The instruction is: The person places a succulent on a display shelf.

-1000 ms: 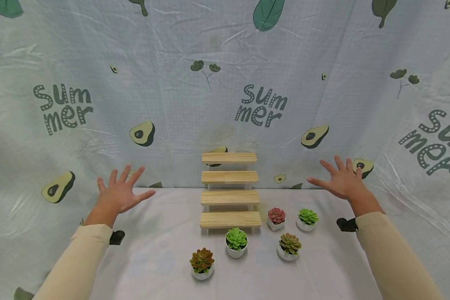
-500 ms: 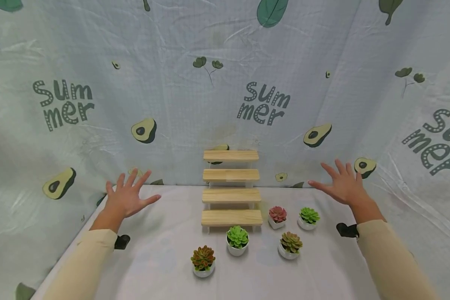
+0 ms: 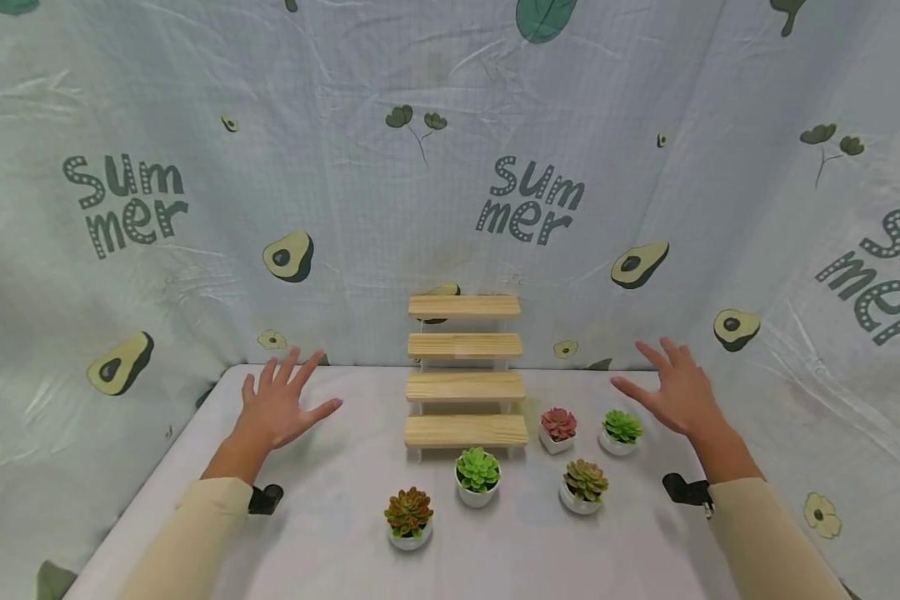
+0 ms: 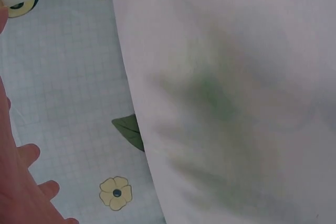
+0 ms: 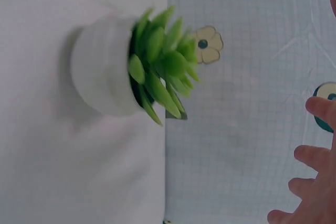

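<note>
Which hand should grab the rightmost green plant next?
Probably the right hand: it is empty and nearer the rightmost green plant; the left hand, also empty, is left of the wooden stand.

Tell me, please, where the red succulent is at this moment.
In the head view, the red succulent sits on the table, right of the wooden shelf, between it and a bright green succulent.

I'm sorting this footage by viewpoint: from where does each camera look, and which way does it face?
Head: head-worn, facing forward and down at the wooden tiered stand and potted succulents; left hand, right hand and beige sleeves show.
Left wrist: on that wrist, facing across the white tabletop to the printed backdrop; the left hand partly shows.
Right wrist: on that wrist, facing a green succulent and the backdrop; the right hand partly shows.
Shared: head and right wrist show that succulent.
</note>
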A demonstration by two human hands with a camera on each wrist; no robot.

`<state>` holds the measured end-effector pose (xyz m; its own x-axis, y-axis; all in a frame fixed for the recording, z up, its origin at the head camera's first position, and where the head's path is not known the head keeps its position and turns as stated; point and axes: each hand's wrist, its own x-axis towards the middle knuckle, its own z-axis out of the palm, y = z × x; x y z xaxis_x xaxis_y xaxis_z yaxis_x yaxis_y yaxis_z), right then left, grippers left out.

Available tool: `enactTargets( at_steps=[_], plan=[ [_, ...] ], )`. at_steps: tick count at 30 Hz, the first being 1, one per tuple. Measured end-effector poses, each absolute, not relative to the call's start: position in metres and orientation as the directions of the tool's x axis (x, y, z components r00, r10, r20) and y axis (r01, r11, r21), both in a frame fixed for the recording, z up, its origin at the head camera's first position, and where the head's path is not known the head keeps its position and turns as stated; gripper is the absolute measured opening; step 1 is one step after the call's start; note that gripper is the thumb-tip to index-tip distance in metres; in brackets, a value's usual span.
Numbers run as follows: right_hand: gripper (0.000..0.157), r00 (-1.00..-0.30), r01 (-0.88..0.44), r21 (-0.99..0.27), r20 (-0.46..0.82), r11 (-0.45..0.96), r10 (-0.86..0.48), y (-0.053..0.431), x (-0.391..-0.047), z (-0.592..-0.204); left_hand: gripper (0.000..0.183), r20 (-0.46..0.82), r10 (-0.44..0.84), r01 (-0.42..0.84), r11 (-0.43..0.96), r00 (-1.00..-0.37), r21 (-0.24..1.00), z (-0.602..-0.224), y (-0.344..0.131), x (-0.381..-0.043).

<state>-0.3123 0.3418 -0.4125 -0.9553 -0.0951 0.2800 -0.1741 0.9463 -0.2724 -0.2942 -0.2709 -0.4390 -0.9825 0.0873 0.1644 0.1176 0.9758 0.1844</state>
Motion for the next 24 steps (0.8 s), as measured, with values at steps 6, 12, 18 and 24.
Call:
enactTargets(
  at_steps=[6, 12, 18, 24],
  plan=[
    [0.09, -0.95, -0.184, -0.332, 0.302, 0.925, -0.08, 0.329, -0.301, -0.429, 0.093, 0.205, 0.091, 0.143, 0.957, -0.975, 0.254, -0.454, -0.251, -0.29],
    [0.085, -0.941, -0.231, -0.401, 0.325, 0.887, -0.098, 0.316, -0.285, -0.437, 0.089, 0.221, 0.085, 0.159, 0.926, -0.972, 0.341, -0.467, -0.236, -0.284],
    [0.082, -0.941, -0.251, -0.477, 0.325, 0.842, -0.096, 0.301, -0.266, -0.445, 0.085, 0.229, 0.06, 0.162, 0.873, -0.972, 0.459, -0.475, -0.22, -0.276],
    [0.076, -0.939, -0.27, -0.557, 0.333, 0.786, -0.086, 0.287, -0.248, -0.458, 0.08, 0.203, 0.061, 0.177, 0.763, -0.977, 0.622, -0.482, -0.203, -0.265]
  ],
)
